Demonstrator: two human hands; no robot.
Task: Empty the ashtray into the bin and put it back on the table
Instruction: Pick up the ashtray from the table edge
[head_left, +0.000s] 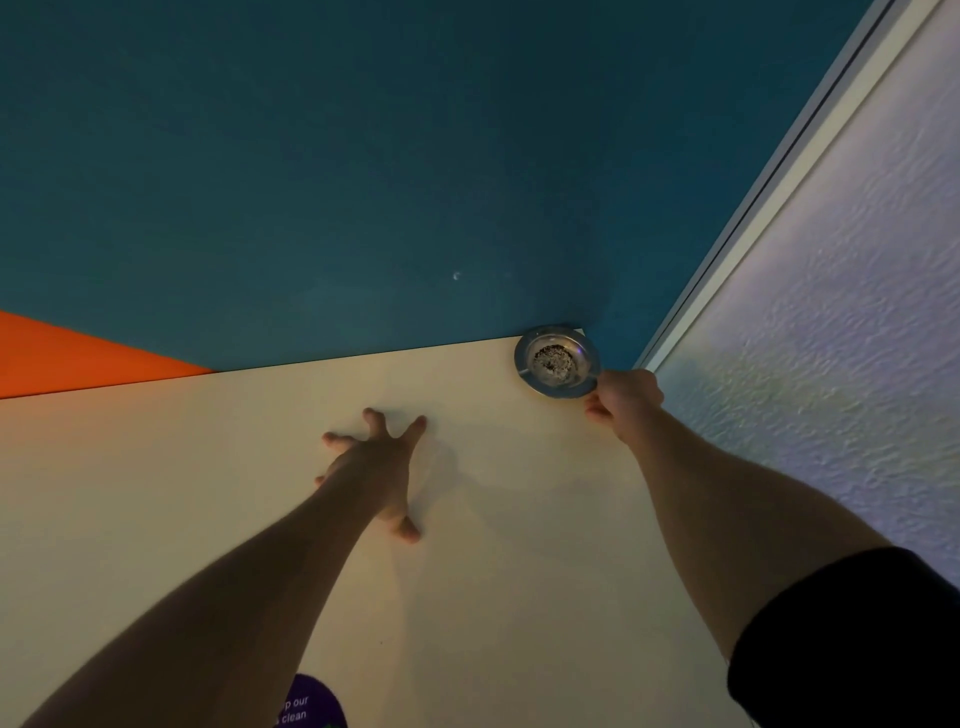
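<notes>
Head view: ashtray (557, 361) sits at far right corner of the counter (260, 467), w/ ash and grit in its bowl. Right hand (623, 397) is at its near right rim, grip narrow, pinching the rim it seems (contact partly hidden). Left hand (376, 462) is splayed flat on counter, well apart, holding nothing. Bin not in view.

Cream table (493, 571): metal ashtray (557, 360) at far corner, purple sticker (311, 704) near edge.
</notes>
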